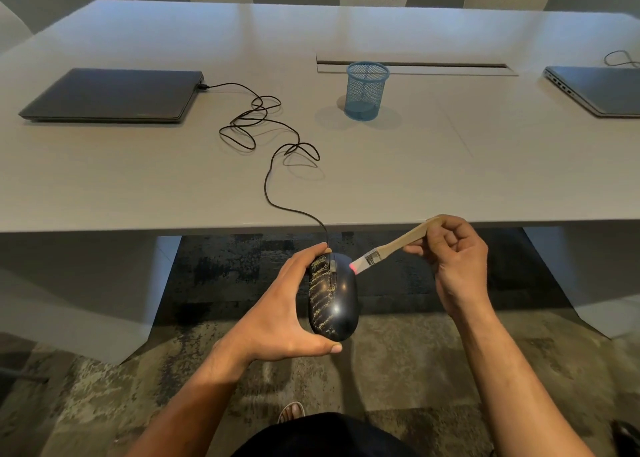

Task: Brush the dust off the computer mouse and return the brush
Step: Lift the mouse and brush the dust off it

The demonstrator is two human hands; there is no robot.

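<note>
Your left hand (277, 313) grips the computer mouse (333, 297) in the air below the near edge of the table (381, 179), thumb curled under its rear end and fingers wrapped along its left side up to the nose, where the cable (266, 186) leaves past your fingertips and runs up over the table edge to the closed laptop (110, 95). Yellowish dust (320, 292) streaks the mouse's left half, next to your fingers; the right half looks shiny and clear. Your right hand (453, 259) is closed around the wooden handle of the brush (391, 247), pinching it between thumb and fingers, with the handle's end poking out above your knuckles. The bristles slope down leftward from your fingers and touch the mouse's front right shoulder. Far beyond both hands, a blue mesh cup (366, 91) stands upright on the table, with a second laptop (599, 89) off to the right.
</note>
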